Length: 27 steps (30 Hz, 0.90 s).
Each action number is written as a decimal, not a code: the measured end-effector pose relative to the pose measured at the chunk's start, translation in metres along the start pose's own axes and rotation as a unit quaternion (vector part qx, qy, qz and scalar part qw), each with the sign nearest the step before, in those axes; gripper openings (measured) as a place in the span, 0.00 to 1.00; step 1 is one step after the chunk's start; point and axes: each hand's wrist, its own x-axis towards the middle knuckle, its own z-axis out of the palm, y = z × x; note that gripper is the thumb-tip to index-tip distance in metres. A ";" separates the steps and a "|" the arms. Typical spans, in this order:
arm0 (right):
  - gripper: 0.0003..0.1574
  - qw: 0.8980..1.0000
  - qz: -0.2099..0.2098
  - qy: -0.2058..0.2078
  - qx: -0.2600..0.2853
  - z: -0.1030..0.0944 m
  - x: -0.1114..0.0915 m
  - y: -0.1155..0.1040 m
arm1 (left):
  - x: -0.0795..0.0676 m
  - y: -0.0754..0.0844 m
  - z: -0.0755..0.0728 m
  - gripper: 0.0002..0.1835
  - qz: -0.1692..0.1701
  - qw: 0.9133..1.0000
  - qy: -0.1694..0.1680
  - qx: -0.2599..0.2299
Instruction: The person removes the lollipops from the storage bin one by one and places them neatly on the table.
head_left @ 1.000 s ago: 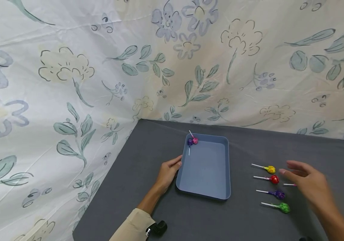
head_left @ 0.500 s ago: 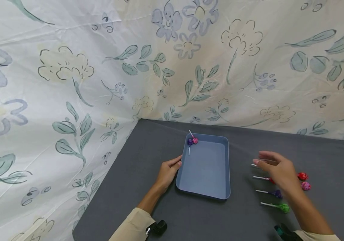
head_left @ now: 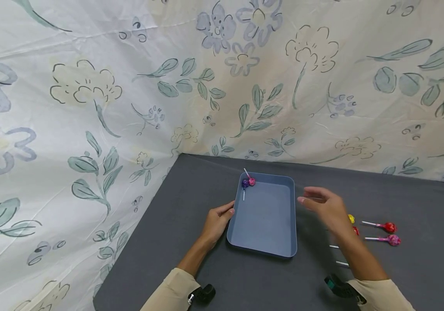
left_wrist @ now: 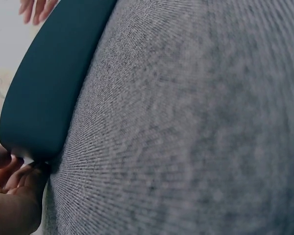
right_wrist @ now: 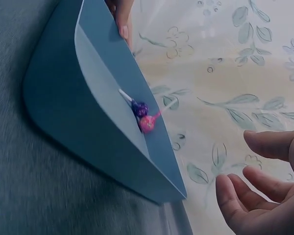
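Note:
My left hand (head_left: 215, 222) pinches the left rim of a blue-grey rectangular tray (head_left: 262, 220), thumb above and fingers at the outer wall. In the left wrist view the fingers (left_wrist: 19, 178) close on the tray's edge. A purple lollipop (head_left: 245, 183) and a pink lollipop (head_left: 252, 182) lie together in the tray's far left corner, the pink one's stick leaning over the rim. Just right of the tray my right hand (head_left: 324, 209) hovers with loosely bent fingers. Nothing shows between its thumb and fingers in the right wrist view.
Right of the right forearm lie a red lollipop (head_left: 390, 227) and another pink lollipop (head_left: 394, 240). A yellow lollipop (head_left: 351, 219) and a second red one are partly hidden by that arm; two white sticks show beside it. A floral curtain (head_left: 245, 108) borders the dark grey table (head_left: 253, 285).
My right hand has moved left, from over the lollipops to beside the tray, uncovering the red and pink ones at far right. The left hand and tray have stayed put.

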 end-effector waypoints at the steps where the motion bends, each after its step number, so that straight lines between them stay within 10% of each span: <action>1: 0.42 1.000 0.002 -0.001 0.006 0.003 0.002 -0.001 | 0.000 0.000 0.000 0.21 0.001 1.000 0.000 0.000; 27: 0.32 0.999 0.002 -0.007 0.043 0.060 0.041 -0.018 | 0.002 -0.004 -0.001 0.21 0.005 1.000 -0.005 -0.004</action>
